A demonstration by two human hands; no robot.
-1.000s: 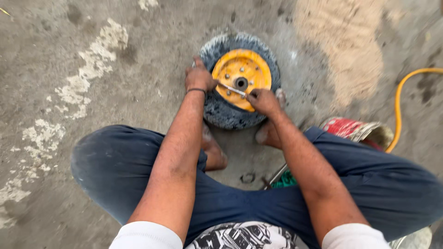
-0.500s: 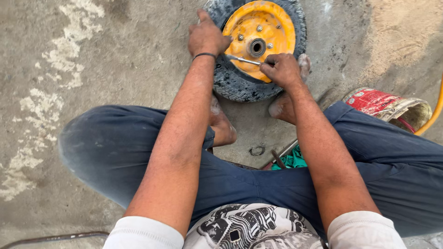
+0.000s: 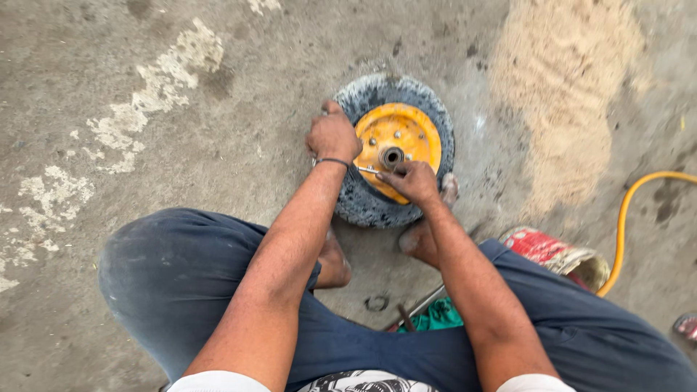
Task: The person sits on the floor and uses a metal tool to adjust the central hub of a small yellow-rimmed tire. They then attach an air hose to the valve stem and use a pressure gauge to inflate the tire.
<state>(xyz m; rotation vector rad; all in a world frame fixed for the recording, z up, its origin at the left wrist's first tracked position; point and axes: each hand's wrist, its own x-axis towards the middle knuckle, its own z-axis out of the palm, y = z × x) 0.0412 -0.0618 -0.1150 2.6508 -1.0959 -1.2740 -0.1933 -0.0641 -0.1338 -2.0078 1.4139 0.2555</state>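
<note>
Wheel lies on floor, hose to its right.

You're seeing a yellow hose curving at right, a red tin can lying nr it, sand pile spreading behind, green cloth sitting btwn your legs.

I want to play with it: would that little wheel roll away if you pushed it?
Probably not now: the wheel lies flat on the ground. Stood upright, its round rubber tyre would likely roll. The metal-looking yellow hub suggests it is stiff and rather heavy.
</note>
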